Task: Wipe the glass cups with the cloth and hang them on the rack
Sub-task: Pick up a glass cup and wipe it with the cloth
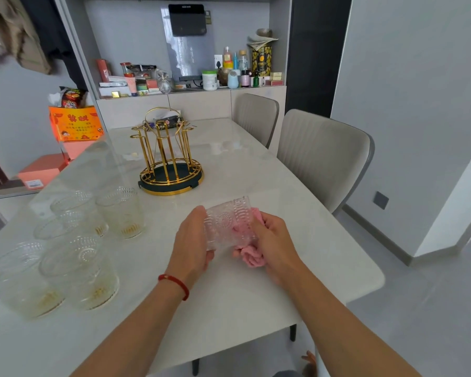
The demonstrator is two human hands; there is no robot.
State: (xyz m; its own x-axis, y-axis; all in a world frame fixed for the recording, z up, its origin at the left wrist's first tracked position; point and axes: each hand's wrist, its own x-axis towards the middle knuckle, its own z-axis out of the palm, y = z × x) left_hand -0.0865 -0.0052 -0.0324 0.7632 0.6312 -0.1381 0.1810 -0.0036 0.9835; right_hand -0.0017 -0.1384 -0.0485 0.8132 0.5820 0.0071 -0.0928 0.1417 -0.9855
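My left hand [192,238] grips a patterned glass cup [226,221] held on its side above the white table [229,289]. My right hand [273,240] holds a pink cloth [252,257] bunched against the cup's open end, with part of the cloth inside the glass. Several more glass cups [120,212] stand upright in a group on the left of the table. A gold wire rack [170,156] on a dark round base stands beyond the hands, towards the table's middle, with nothing hanging on its pegs.
Two grey chairs [321,156] stand along the table's right side. A shelf [191,85] with bottles and jars runs behind the table. Orange boxes [75,123] are stacked at the left beyond the table's edge.
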